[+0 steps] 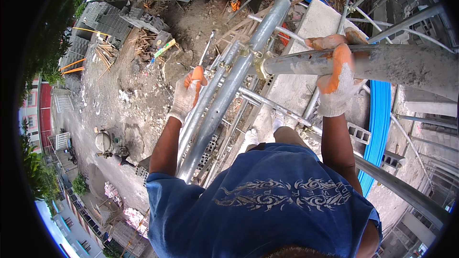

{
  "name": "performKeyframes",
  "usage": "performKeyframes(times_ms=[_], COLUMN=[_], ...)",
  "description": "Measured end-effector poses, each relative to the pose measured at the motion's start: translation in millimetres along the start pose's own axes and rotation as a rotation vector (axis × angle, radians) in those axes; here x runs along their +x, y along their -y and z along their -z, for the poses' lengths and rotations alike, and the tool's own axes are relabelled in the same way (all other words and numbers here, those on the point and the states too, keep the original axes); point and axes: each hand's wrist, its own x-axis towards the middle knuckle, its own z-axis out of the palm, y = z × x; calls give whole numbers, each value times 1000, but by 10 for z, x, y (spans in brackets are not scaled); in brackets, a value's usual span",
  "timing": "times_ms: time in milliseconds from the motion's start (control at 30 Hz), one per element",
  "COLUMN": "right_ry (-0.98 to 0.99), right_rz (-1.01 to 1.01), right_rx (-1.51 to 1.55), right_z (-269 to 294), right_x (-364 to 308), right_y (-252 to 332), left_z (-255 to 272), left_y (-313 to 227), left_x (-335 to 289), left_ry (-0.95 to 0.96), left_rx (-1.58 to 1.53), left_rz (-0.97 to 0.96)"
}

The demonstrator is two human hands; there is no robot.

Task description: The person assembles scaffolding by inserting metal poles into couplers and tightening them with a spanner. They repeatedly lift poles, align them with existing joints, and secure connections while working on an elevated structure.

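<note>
My left hand (187, 91), in a white glove with orange-coated fingers, is closed just left of the sloping scaffold tubes. From its fingertips sticks out a slim metal spanner (207, 47), its far end pointing up and away. My right hand (334, 74), gloved alike, wraps round a grey horizontal scaffold tube (306, 62), thumb on the near side and fingers over the far side. That tube meets a thick sloping tube (224, 95) at a metal coupler (259, 64). A thinner tube (203, 98) runs alongside the thick one, between it and my left hand.
My feet (252, 136) stand high on a narrow concrete ledge (291, 83). Far below lies rubble ground (143, 86) with timber (143, 43) and stacked blocks (105, 19). Blue corrugated sheets (377, 119), hollow blocks (358, 134) and more scaffold tubes (406, 181) are to the right.
</note>
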Motion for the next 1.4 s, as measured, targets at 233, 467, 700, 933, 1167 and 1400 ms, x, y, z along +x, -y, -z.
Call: performKeyframes(times_ms=[233,467,700,933,1167,1400], right_ry=[-172,123,-205,79,496,668], right_rz=[233,315,245,-896,-567,-853], right_rx=[-230,-254,-850,-1057,-1578,-1801], right_z=[-134,-561,-574,-1225,-2174,-2538], right_x=[72,171,-63,-582,496,1199], right_y=[301,709,1034,1364,682,88], left_z=[-314,-441,-335,-413,-483,-476], left_y=[-589,-618,-635,-599,-476,-429], left_x=[-1047,-1017,-967,-1010,-1088,-1117], left_ry=[-338,-535,-383,-480,-346,-408], left_rx=[-316,-666,-1132,-1200,-1261,-1259], left_rz=[95,119,268,265,72,98])
